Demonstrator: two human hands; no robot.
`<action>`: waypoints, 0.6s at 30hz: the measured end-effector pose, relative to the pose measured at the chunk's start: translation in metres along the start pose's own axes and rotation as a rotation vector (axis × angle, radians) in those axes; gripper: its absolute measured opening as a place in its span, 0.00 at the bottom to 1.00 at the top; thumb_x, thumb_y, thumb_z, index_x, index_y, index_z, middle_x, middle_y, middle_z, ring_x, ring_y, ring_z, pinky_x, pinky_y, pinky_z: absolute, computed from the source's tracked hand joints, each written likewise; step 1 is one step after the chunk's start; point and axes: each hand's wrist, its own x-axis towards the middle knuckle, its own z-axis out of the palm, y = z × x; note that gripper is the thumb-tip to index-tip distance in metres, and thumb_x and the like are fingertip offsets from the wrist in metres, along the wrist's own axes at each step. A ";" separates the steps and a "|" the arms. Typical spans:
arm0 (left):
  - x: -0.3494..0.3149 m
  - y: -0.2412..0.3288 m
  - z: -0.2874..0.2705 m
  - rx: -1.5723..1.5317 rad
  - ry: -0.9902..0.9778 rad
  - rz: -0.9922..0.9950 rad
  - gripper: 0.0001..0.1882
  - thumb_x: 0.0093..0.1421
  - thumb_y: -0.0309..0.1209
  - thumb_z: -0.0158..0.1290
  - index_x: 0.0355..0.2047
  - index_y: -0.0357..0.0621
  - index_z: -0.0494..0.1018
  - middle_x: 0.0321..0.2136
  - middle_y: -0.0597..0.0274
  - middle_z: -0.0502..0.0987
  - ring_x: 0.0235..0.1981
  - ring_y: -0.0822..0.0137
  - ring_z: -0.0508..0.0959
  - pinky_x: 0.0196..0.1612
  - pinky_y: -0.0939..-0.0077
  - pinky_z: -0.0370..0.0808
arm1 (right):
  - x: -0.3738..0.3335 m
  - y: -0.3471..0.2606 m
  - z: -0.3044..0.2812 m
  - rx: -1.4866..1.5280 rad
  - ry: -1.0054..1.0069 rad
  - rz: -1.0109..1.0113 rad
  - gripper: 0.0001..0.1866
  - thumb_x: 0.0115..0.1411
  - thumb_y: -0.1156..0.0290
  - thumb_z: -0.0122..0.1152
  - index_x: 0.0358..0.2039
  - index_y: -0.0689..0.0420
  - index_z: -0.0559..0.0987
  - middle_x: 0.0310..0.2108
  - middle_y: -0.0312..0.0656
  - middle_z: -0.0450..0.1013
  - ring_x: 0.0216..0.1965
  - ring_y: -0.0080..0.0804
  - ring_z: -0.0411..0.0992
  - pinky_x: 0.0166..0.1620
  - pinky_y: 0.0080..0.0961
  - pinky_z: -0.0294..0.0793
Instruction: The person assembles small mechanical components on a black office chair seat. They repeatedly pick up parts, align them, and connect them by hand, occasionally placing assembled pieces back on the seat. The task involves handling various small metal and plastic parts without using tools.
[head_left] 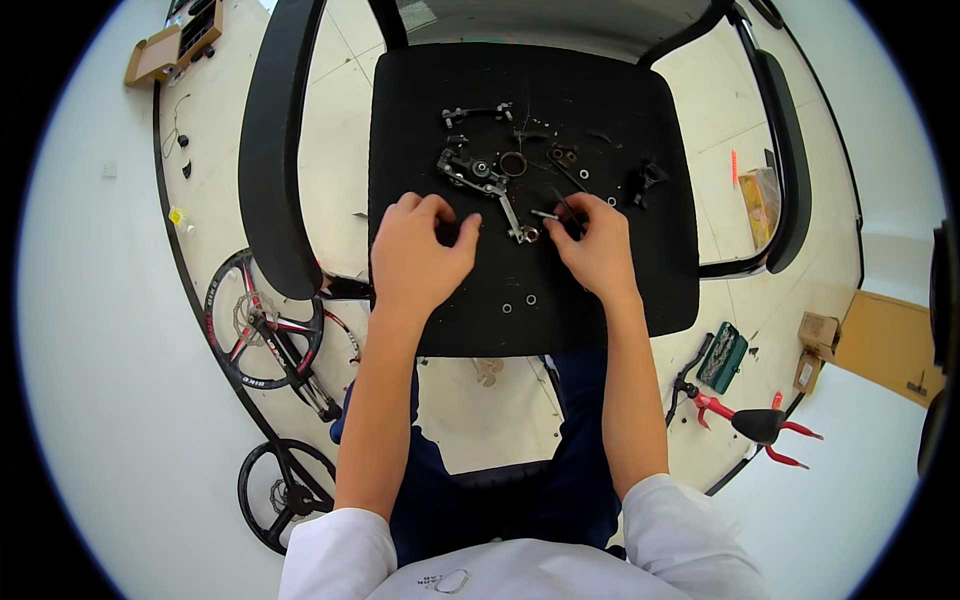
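My left hand (pixel 422 250) rests over the black chair seat (pixel 455 325) with its thumb and fingers apart and nothing between them. In my right hand (pixel 600 245), closed at the fingertips, is a small silver pin (pixel 543 214); a thin dark piece (pixel 567 208) shows beside the same fingers, and I cannot tell whether it is held. Between my hands lies a grey and black jointed metal linkage (pixel 497 190), which looks like part of a bicycle derailleur. A copper-coloured bushing (pixel 530 235) sits by its lower end.
Around the linkage lie a grey metal link (pixel 478 113), a ring (pixel 513 164), a brown-black bracket (pixel 563 155), a black part (pixel 647 182) and several small washers (pixel 531 299). Chair armrests (pixel 275 150) flank the seat. On the floor are bicycle wheels (pixel 262 375) and a green toolbox (pixel 722 358).
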 end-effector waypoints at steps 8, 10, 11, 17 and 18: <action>-0.005 0.014 0.013 0.026 -0.185 0.113 0.08 0.49 0.31 0.63 0.29 0.43 0.78 0.28 0.63 0.75 0.35 0.62 0.75 0.39 0.69 0.73 | 0.003 0.003 -0.015 0.180 -0.024 0.113 0.09 0.50 0.74 0.68 0.30 0.61 0.77 0.25 0.38 0.77 0.26 0.26 0.73 0.29 0.24 0.71; -0.004 0.023 0.017 0.003 -0.162 0.148 0.09 0.48 0.31 0.64 0.29 0.44 0.78 0.29 0.64 0.75 0.35 0.62 0.75 0.40 0.68 0.72 | 0.002 0.001 -0.019 0.160 -0.049 0.105 0.08 0.50 0.75 0.68 0.30 0.61 0.78 0.25 0.39 0.78 0.25 0.27 0.74 0.29 0.24 0.71; -0.004 0.028 0.020 -0.009 -0.150 0.166 0.09 0.48 0.31 0.64 0.30 0.44 0.78 0.29 0.64 0.75 0.35 0.61 0.74 0.40 0.68 0.71 | 0.001 0.002 -0.019 0.145 -0.045 0.092 0.08 0.50 0.75 0.68 0.31 0.62 0.78 0.25 0.40 0.78 0.25 0.28 0.74 0.29 0.25 0.71; -0.010 0.053 0.033 0.106 -0.175 0.292 0.17 0.48 0.35 0.64 0.39 0.46 0.79 0.35 0.62 0.73 0.41 0.61 0.72 0.45 0.65 0.66 | 0.000 0.003 -0.014 0.094 -0.040 0.050 0.08 0.51 0.77 0.65 0.33 0.63 0.80 0.27 0.46 0.79 0.25 0.35 0.76 0.31 0.29 0.73; -0.012 0.056 0.036 0.151 -0.180 0.300 0.18 0.49 0.35 0.64 0.41 0.46 0.79 0.35 0.61 0.73 0.42 0.60 0.72 0.45 0.64 0.66 | -0.001 0.003 -0.011 0.095 -0.032 0.030 0.08 0.51 0.77 0.65 0.32 0.63 0.80 0.27 0.47 0.79 0.26 0.38 0.77 0.32 0.30 0.74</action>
